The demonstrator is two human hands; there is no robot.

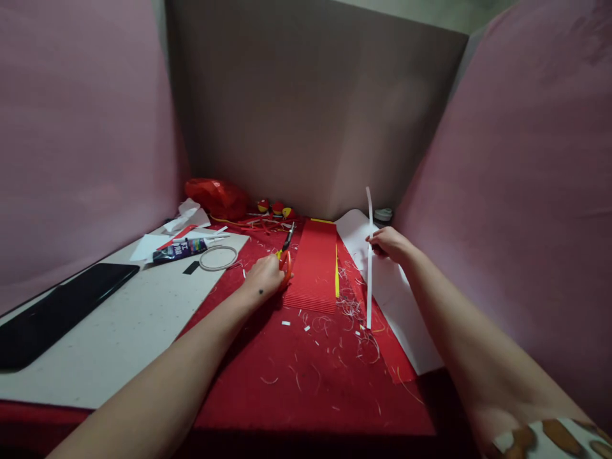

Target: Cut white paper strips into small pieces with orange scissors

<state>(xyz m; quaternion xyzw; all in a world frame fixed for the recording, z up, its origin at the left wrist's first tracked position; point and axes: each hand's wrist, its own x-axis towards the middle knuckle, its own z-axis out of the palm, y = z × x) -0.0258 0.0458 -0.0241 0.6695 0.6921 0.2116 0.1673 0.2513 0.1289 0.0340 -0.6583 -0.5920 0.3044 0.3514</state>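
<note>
My left hand point(266, 276) is closed around the orange and yellow handles of a pair of scissors point(285, 264). Their dark blades point away from me, beside the left edge of a ribbed red sheet point(315, 261) lying on the red cloth. Between the fingers of my right hand point(389, 243) is a long, narrow white paper strip point(370, 287), pinched near its middle and standing roughly upright in view. Under that hand lie a white paper sheet point(396, 312) and a long red piece point(389, 341). The scissors and the strip are apart.
On the left, a pale board point(138, 338) bears a black phone-like slab point(62, 312), a glue tube point(179, 250) and a pale ring point(218, 258). Behind are a red plastic bag point(217, 196) and small red-yellow figures point(277, 208). Thread scraps point(351, 299) litter the cloth. Panels enclose three sides.
</note>
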